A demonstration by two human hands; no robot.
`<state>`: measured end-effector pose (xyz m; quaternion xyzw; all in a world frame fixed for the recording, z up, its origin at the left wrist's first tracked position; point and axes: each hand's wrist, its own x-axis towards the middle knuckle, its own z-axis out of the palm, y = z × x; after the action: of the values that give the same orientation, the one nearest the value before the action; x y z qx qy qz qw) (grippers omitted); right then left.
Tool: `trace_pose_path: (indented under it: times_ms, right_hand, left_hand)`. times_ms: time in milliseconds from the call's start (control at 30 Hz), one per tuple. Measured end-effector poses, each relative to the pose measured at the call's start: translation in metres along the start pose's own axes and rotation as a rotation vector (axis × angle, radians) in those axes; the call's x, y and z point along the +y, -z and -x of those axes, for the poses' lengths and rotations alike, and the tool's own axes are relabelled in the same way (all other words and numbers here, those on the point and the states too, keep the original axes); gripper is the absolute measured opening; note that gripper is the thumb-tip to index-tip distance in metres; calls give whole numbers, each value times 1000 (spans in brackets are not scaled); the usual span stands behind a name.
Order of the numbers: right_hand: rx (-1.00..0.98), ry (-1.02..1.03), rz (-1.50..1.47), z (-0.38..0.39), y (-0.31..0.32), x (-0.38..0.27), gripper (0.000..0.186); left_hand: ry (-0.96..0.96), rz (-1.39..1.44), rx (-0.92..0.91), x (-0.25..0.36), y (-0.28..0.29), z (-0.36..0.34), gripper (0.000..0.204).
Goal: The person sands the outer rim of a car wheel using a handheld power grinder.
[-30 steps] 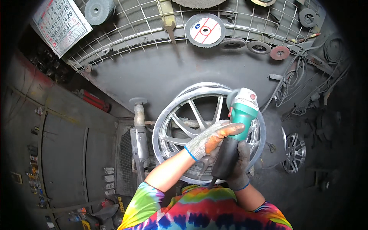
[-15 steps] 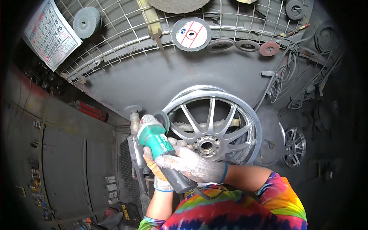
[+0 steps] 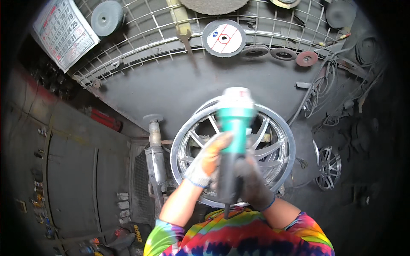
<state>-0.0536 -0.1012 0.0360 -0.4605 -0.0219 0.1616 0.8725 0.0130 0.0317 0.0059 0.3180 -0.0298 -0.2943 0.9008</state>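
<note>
My left hand point(image 3: 207, 162), in a pale glove with an orange palm, grips the green-and-black angle grinder point(image 3: 235, 132) from the left. My gloved right hand point(image 3: 255, 183) is wrapped round its black body on the other side. The motion-blurred grinder points away from me, its head point(image 3: 236, 98) over the upper part of a silver spoked alloy wheel point(image 3: 288, 147), with a second rim partly showing behind it. I cannot tell whether its disc touches the rim. A metal tool point(image 3: 156, 164) with a round plate on top stands left of the wheel.
A wire grid point(image 3: 153, 32) at the back holds several discs point(image 3: 230, 47), a wrench point(image 3: 184, 38) and a paper calendar point(image 3: 64, 34). Cables point(image 3: 324, 85) hang at right, near another wheel point(image 3: 329, 168). A red object point(image 3: 102, 117) lies at left, along a grey panel point(image 3: 72, 179).
The grinder has swung from the wheel's left side to its middle, head now away from me, after swinging left from the right side. Both hands moved with it, still gripping.
</note>
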Motion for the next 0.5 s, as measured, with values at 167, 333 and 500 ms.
trace_pose_path:
  times_ms: [167,333,500]
  right_hand:
    - [-308,-222,176,-28,-30,26,66]
    - [-270,-210,166,-46,-39,54,51]
    - [-136,-269,-190,-23,-18,2,44]
  left_hand:
    - [-376,348,15,-7,29,56,72]
    - [-347,323,94,0,32,64,75]
    - [-157,205,102,3,8,25,73]
